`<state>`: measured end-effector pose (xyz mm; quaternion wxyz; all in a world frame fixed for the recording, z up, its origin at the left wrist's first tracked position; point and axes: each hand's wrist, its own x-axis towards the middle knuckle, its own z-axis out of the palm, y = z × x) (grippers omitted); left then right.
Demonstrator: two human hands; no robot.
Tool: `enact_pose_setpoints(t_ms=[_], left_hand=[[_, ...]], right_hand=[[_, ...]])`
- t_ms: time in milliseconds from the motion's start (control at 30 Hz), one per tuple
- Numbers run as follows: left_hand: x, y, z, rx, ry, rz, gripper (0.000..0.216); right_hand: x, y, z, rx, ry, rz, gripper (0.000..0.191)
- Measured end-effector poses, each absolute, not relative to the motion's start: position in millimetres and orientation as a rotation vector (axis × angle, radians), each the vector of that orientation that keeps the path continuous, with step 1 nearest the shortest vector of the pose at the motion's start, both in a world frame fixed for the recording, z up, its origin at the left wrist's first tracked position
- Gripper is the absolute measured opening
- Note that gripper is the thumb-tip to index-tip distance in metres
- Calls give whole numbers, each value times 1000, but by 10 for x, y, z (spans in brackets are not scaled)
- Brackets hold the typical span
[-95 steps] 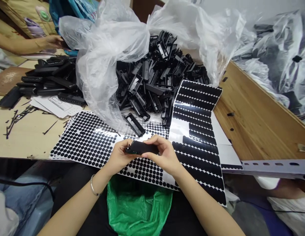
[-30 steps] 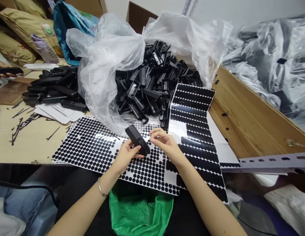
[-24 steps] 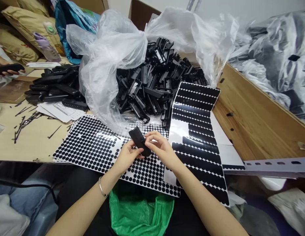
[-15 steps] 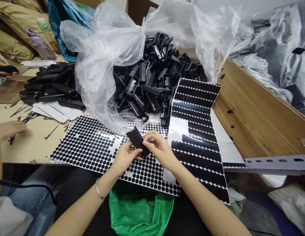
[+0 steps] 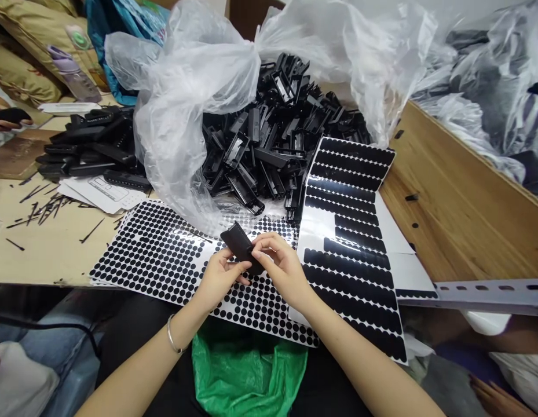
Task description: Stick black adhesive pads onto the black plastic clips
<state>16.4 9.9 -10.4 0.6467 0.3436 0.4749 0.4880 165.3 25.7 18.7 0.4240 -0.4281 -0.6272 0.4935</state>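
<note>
A black case (image 5: 236, 239), tilted between the fingers: left hand (image 5: 217, 282) clamps its lower end, right hand (image 5: 282, 267) bunches fingertips against its edge, grip unclear! Dotted sheet (image 5: 151, 255) beneath those fingers, heaped black parts (image 5: 262, 153) beyond, green bag (image 5: 249, 373) nearer.

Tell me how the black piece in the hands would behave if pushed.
Likely stiff: the black piece shows straight edges in the left hand. Probably light, given the pinch grip. Its long, flat shape suggests sliding rather than rolling.
</note>
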Motion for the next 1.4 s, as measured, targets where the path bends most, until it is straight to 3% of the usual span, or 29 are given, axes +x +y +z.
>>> enact_pose_setpoints(t_ms=[500, 967, 1133, 1267, 1400], left_hand=[[120, 87, -72, 879, 1105, 1049, 35], [80, 86, -123, 858, 1031, 979, 36], [35, 76, -130, 860, 908, 939, 41], [35, 71, -113, 854, 897, 942, 36], [54, 68, -95, 855, 942, 949, 30]], right_hand=[[1664, 288, 167, -1107, -1550, 1274, 12], [1675, 321, 156, -1200, -1340, 1304, 31], [1691, 379, 181, -1152, -1262, 1625, 39], [1639, 357, 151, -1009, -1359, 1732, 27], [1645, 367, 174, -944, -1458, 1678, 28]])
